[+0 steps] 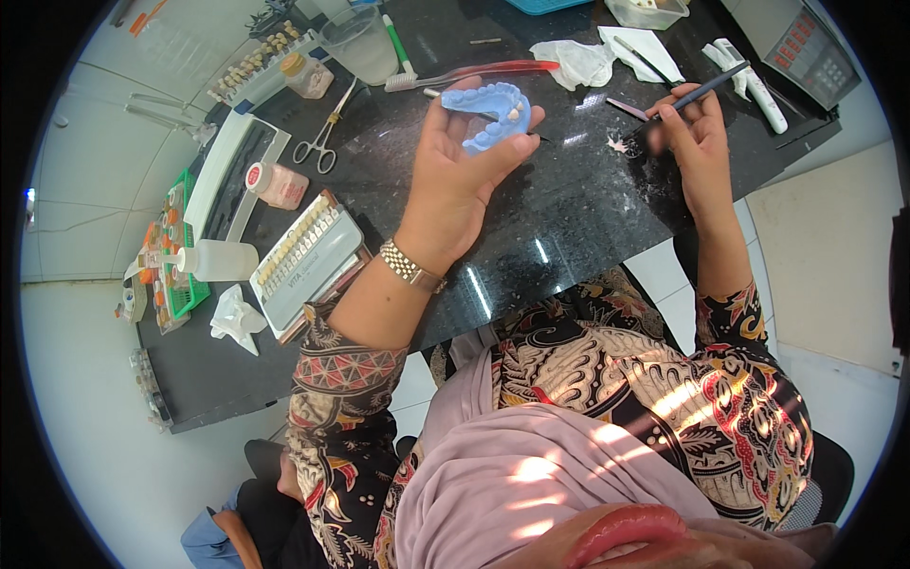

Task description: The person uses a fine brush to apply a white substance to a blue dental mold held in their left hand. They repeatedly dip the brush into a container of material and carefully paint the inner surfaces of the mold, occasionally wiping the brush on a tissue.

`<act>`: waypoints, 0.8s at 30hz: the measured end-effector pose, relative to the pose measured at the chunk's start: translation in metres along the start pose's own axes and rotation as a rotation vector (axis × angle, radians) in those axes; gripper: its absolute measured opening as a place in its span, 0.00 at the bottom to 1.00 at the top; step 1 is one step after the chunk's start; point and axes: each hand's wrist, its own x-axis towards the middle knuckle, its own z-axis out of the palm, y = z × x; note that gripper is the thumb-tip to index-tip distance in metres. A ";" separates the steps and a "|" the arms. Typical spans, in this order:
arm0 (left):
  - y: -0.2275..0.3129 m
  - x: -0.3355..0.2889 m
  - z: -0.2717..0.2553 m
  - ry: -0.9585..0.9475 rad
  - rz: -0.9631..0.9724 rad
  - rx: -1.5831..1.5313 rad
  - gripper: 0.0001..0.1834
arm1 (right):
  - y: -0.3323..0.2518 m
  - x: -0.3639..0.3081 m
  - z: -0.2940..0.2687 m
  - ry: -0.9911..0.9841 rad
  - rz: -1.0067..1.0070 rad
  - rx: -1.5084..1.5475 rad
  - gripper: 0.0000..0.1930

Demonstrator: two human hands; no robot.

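My left hand (453, 194), wearing a metal watch, is closed round a light blue horseshoe-shaped dental model (512, 95) and holds it above the black worktop. A cream-coloured tooth sits on the model's right side. In my right hand (700, 142) a slim tool with a dark blue handle (706, 87) is gripped between thumb and fingers; its working end is hard to make out. Just left of these fingers are a small blade (626, 109) and a little heap of whitish crumbs (618, 145), with pale dust spread around.
Beyond the model lie a red toothbrush (474, 72), crumpled tissue (573, 63) and a clear tub (360, 45). Scissor-like forceps (325, 133), a pink-powder jar (277, 185), a tooth shade guide (308, 256) and a white bottle (218, 260) stand left. A grey device (801, 47) is at far right.
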 end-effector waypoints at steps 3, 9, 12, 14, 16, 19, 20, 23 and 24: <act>-0.001 -0.001 0.001 -0.016 0.085 0.068 0.34 | -0.002 0.004 -0.003 0.030 0.038 0.127 0.11; 0.002 -0.002 0.003 -0.062 0.299 0.290 0.42 | -0.041 0.035 0.006 -0.093 0.072 0.375 0.09; 0.001 -0.001 0.002 -0.065 0.392 0.414 0.45 | -0.071 0.052 0.027 -0.264 0.050 0.384 0.08; 0.003 -0.002 0.002 -0.065 0.447 0.498 0.46 | -0.081 0.058 0.049 -0.366 0.020 0.334 0.09; 0.003 -0.003 0.003 -0.076 0.487 0.474 0.46 | -0.074 0.064 0.059 -0.456 0.033 0.440 0.08; 0.003 -0.003 0.004 -0.071 0.500 0.467 0.46 | -0.059 0.065 0.070 -0.513 0.067 0.545 0.06; 0.004 -0.004 0.005 -0.057 0.493 0.463 0.47 | -0.056 0.062 0.072 -0.507 0.077 0.565 0.06; 0.005 -0.002 0.006 -0.044 0.517 0.503 0.47 | -0.052 0.060 0.067 -0.521 0.093 0.559 0.05; 0.005 -0.001 0.006 -0.047 0.536 0.537 0.48 | -0.050 0.059 0.067 -0.535 0.089 0.581 0.05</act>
